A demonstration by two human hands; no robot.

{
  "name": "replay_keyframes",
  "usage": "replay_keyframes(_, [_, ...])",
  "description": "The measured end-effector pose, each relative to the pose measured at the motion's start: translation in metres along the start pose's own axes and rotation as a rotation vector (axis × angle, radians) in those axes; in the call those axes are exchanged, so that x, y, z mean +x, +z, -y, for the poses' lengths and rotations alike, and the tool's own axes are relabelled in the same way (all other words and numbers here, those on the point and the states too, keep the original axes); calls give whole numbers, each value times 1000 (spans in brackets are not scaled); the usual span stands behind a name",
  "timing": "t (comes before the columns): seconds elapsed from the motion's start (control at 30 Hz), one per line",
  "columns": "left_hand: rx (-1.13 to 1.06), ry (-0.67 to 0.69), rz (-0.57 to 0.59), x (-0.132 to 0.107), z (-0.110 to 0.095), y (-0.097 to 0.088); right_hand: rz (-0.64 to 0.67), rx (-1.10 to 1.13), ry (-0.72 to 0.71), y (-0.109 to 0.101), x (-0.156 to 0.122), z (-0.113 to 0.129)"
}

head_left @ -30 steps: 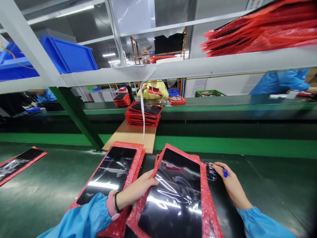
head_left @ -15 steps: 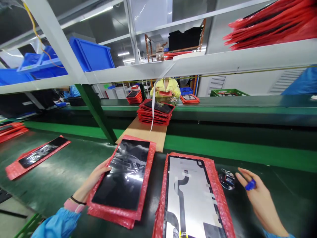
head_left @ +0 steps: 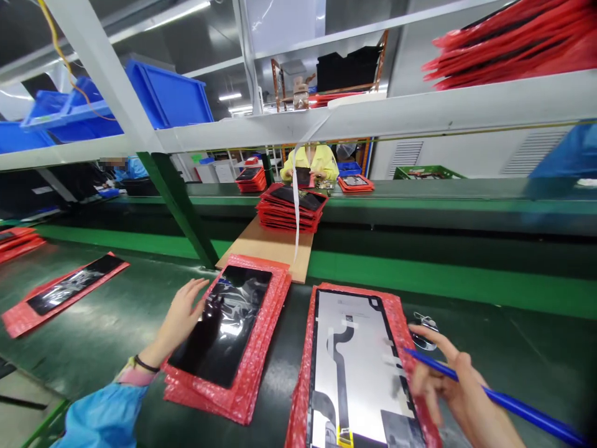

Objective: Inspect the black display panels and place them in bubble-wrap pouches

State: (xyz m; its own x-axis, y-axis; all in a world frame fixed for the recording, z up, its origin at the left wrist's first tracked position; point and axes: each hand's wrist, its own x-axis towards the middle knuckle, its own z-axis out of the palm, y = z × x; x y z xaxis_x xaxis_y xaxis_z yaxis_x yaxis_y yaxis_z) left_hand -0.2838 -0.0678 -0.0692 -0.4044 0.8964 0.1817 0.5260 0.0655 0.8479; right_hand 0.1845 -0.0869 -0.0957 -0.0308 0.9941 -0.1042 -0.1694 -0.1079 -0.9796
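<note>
My left hand (head_left: 181,320) is at the left edge of a black screen panel (head_left: 228,323), fingers apart; whether the fingertips touch it I cannot tell. Under that panel lies a pile of red bubble-wrap sleeves (head_left: 254,373). My right hand (head_left: 459,386) is closed around a slim blue pointed tool (head_left: 513,404), whose tip points left over the edge of a second panel. This panel (head_left: 364,367) lies silver back up on red bubble wrap (head_left: 403,317), with a dark flex cable (head_left: 342,379) along it. Behind my right fingers sits a small shiny metal-and-clear object (head_left: 424,326), partly hidden.
Another panel in red wrap (head_left: 77,283) lies at the left of the green bench. A stack of red-wrapped panels (head_left: 291,214) stands on a brown board (head_left: 265,246). A green post (head_left: 175,205) and white shelf (head_left: 420,109) stand ahead. A person in yellow (head_left: 329,162) works opposite.
My right hand has moved left to the silver-backed panel, with the blue tool now pointing over its edge. My left hand has loosened from the black panel, which has shifted slightly left.
</note>
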Motion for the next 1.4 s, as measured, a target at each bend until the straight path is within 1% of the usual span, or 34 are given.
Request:
replay_keyframes(0.03, [3, 32, 21, -4, -8, 9, 60, -23, 17, 4, -3, -3])
replay_keyframes(0.07, [-20, 51, 77, -11, -17, 20, 107, -81, 23, 6, -6, -6])
replay_keyframes(0.1, [-72, 35, 155, -19, -26, 32, 132, -167, 16, 7, -8, -9])
replay_keyframes(0.13, [-160, 4, 267, -28, -36, 45, 132, -267, 3, 8, -10, -11])
replay_keyframes(0.2, [-355, -103, 509, -47, -56, 72, 59, -438, -36, 10, -13, -16])
replay_keyframes(0.27, [-515, -232, 689, -64, -72, 95, -5, -528, -79, 14, -18, -18])
replay_keyframes(0.33, [-625, -350, 799, -75, -84, 112, -45, -579, -131, 19, -22, -19])
replay_keyframes(0.4, [-681, -432, 853, -80, -91, 123, -77, -605, -176, 25, -25, -20])
replay_keyframes(0.47, [-697, -473, 862, -81, -94, 129, -90, -632, -190, 29, -25, -20])
replay_keyframes(0.53, [-689, -487, 842, -80, -94, 132, -53, -690, -185, 29, -24, -19])
replay_keyframes(0.63, [-670, -502, 805, -78, -94, 134, 11, -774, -185, 25, -22, -21])
replay_keyframes(0.7, [-683, -545, 817, -77, -94, 135, 22, -786, -182, 22, -22, -24])
replay_keyframes(0.83, [-715, -647, 857, -72, -95, 134, 17, -730, -158, 16, -20, -30])
replay_keyframes(0.93, [-666, -667, 850, -66, -100, 134, 13, -585, -120, 15, -18, -28])
replay_keyframes(1.03, [-633, -589, 902, -62, -109, 139, 44, -419, -68, 15, -16, -23])
replay_keyframes(1.13, [-729, -510, 931, -68, -119, 155, 72, -284, -21, 17, -15, -19])
replay_keyframes(1.23, [-838, -504, 860, -79, -125, 173, 91, -182, 65, 16, -16, -21])
replay_keyframes(1.3, [-846, -477, 802, -84, -127, 180, 103, -145, 85, 11, -17, -21])
replay_keyframes(1.33, [-838, -451, 772, -84, -128, 180, 85, -138, 65, 7, -18, -20])
replay_keyframes(1.4, [-822, -380, 719, -81, -132, 177, -15, -117, -21, -2, -17, -13])
